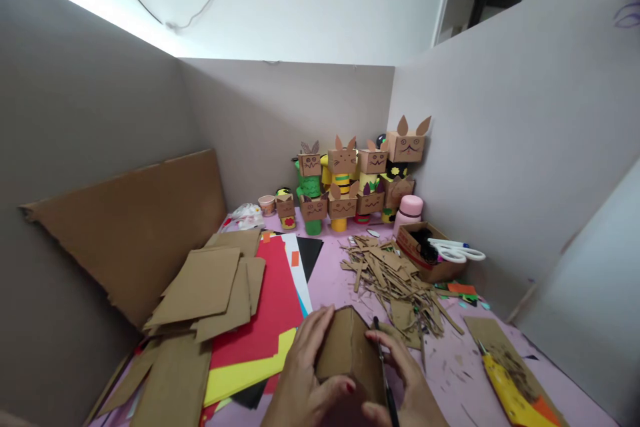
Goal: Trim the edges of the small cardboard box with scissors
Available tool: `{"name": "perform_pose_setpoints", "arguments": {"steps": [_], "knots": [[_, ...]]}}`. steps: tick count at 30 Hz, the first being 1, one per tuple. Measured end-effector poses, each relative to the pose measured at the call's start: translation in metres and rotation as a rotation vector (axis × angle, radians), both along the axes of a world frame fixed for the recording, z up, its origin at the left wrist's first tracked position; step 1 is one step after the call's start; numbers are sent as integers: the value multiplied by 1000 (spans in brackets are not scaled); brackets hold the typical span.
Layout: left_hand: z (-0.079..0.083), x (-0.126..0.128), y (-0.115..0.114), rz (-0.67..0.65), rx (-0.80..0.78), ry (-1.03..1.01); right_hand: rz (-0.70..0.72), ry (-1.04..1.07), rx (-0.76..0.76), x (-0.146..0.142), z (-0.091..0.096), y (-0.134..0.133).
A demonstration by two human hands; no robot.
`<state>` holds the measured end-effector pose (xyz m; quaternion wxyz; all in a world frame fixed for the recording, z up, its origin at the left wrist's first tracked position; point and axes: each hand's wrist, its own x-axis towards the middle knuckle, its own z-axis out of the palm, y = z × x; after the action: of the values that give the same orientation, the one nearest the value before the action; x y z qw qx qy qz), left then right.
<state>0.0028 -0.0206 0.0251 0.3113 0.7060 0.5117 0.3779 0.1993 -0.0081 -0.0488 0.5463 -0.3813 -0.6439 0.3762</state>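
Cardboard box (pixel 341 350) is near the middle of the tabletop's (pixel 327 280) near edge, between the person's two hands. The left hand (pixel 303 367) is curled round its left side, thumb on the near face. The right hand (pixel 410 377) holds a slim black tool (pixel 383 365) along the box's right side, a fingertip touching the cardboard. Left of the box, red paper (pixel 257 327) and yellow paper (pixel 240 377) lie overlapping, and toward the left edge cardboard pieces (pixel 200 287) are loosely stacked. A large cardboard panel (pixel 155 227) leans at that side. Beyond the box, to its right, spreads a heap of cardboard scraps (pixel 383 270); next to it, toward the right edge, stands an open carton (pixel 440 273) with white-handled scissors (pixel 445 243) on top. Nearer, a yellow metal-tipped tool (pixel 507 390) lies on a stained cardboard strip (pixel 481 331). Along the far edge, cat-faced figures (pixel 343 161) cluster between a paper cup (pixel 267 206) and a pink bottle (pixel 411 207).
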Motion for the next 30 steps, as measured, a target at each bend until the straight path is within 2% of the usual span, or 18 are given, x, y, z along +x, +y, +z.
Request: {"name": "perform_pose_setpoints", "arguments": {"steps": [5,10,15,21,23,25,27,28,30], "knots": [[2,-1,2,-3,-58,-146,-31,-29,-9,0,4,-2],[10,-2,3,-37,-178,-344,-38,42,11,-1,-2,1],[8,-9,6,-125,-247,-494,-16,124,-19,0,-6,1],[1,-18,7,-267,-288,-653,73,133,-99,6,-1,-1],[3,-13,4,-207,-262,-627,69,97,-107,8,3,-1],[8,-5,0,-91,-193,-517,69,58,-103,8,8,-2],[13,3,-4,-19,-123,-289,79,29,-99,8,12,-3],[16,6,-6,-6,-83,-156,88,21,-98,8,13,-4],[21,10,-6,-20,-63,-22,97,25,-87,7,12,-5]]}}
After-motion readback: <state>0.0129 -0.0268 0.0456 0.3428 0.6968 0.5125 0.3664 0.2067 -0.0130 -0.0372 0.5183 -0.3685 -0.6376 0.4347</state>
